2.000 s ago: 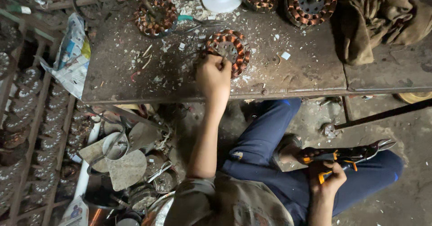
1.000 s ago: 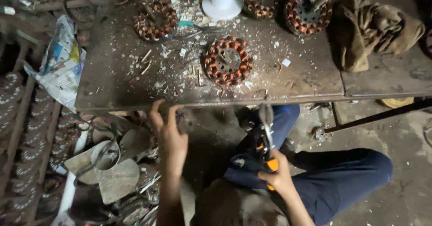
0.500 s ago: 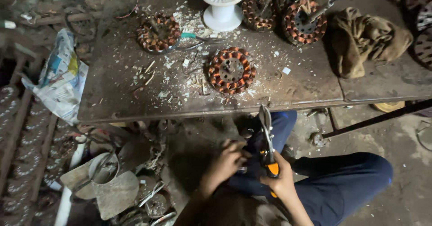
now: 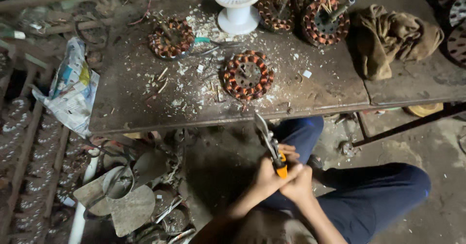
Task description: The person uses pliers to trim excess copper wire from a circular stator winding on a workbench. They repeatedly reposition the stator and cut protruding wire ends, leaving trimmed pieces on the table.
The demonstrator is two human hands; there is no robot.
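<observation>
**Both hands on the pliers below the bench**

While we sit below the workbench (image 4: 145,113), our left hand (image 4: 266,178) and right hand (image 4: 297,185) press together, both wrapped around the orange handles of the pliers (image 4: 271,146). The pliers' metal nose points up toward the workbench edge, just under the copper-wound stator (image 4: 248,75) lying on top. A white spool (image 4: 237,6) stands further back on the workbench.

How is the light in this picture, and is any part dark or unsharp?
Head view: dim, even light on the table; white spool brightest; deep shadow under the table; both hands on the pliers slightly soft; left edge dark, hard to read.
</observation>
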